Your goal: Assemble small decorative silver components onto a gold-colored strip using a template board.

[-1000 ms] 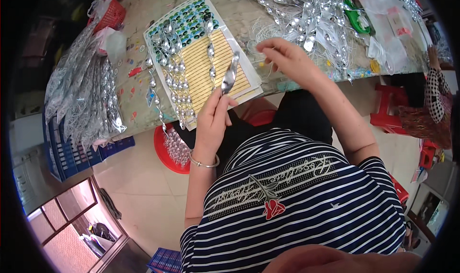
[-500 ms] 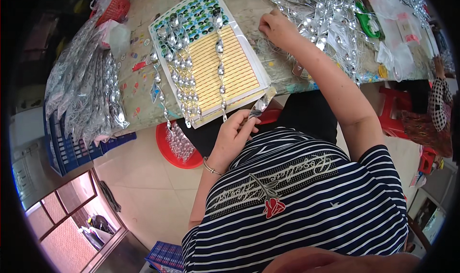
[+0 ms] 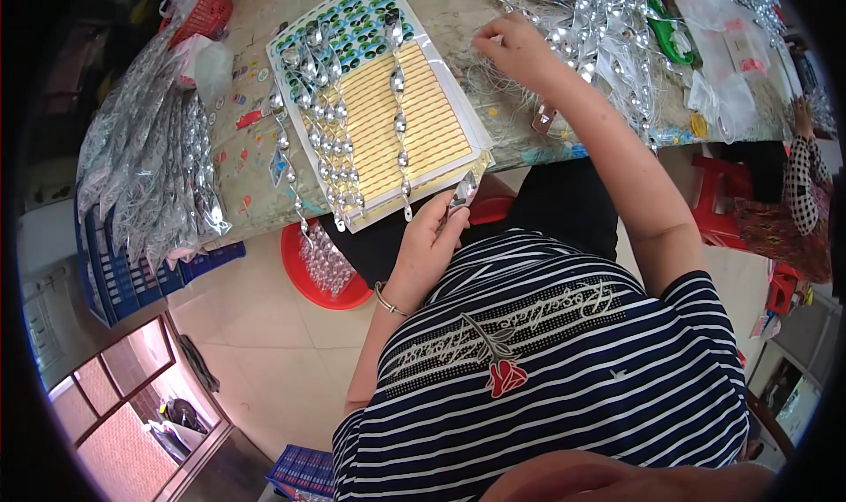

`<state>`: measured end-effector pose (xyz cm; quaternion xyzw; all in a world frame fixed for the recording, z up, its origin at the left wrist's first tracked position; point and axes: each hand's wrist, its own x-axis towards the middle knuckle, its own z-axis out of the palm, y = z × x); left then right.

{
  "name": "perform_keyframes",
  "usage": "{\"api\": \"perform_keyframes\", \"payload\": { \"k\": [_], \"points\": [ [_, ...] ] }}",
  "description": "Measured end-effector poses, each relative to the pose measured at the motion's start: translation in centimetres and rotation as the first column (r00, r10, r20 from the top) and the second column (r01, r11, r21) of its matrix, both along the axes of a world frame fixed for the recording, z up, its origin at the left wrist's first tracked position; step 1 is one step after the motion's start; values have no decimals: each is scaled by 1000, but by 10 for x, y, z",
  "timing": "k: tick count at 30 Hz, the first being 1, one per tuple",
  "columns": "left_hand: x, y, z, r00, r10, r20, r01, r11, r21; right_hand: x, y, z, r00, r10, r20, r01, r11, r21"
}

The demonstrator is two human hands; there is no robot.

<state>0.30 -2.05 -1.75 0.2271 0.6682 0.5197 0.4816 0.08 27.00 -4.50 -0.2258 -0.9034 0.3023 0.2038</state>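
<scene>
The two hands are well apart. The left hand (image 3: pixel 430 242) is near the middle of the frame, just in front of the striped shirt (image 3: pixel 546 370). Its thumb and fingers pinch a shiny silver piece (image 3: pixel 463 190), which sticks up by the bottom edge of the paper sheets (image 3: pixel 432 101). A second ago, this hand was up over the sheets, with the silver piece in front of them. Now it is lower, and the whole single silver strand (image 3: pixel 399 114) on the sheets shows, right to its bottom end.

The right hand (image 3: pixel 520 52) is at the upper middle of the frame, with bent fingers. I cannot tell if it holds a thin thread. A second ago it was lower, so the hands are farther apart now. It is near the pile of silver strands (image 3: pixel 599 26) at the upper right.

Since half a second ago, the hands stay in about the same spots. The bunch of silver strands (image 3: pixel 330 127) is still on the left side of the sheets, on the counter (image 3: pixel 264 17). The red bowl (image 3: pixel 287 271) of shiny bits is still lower left, below the counter.
</scene>
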Motion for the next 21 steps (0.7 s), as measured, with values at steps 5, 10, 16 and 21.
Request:
{"api": "perform_keyframes", "payload": {
  "k": [5,10,16,21],
  "points": [
    [-3,-6,3,1000,-26,-7,26,1000,11,-13,-9,-26,999,-29,16,25,975,220],
    [-5,-11,6,1000,-1,21,1,1000,-5,-16,-5,-31,995,63,-77,-39,961,273],
    [-7,-16,-2,998,49,49,-49,999,9,13,-15,43,996,-81,-27,62,899,-434],
    [-10,-6,-1,999,9,36,-9,1000,-3,37,-12,56,981,-18,-192,-80,868,-491]
  ]
}}
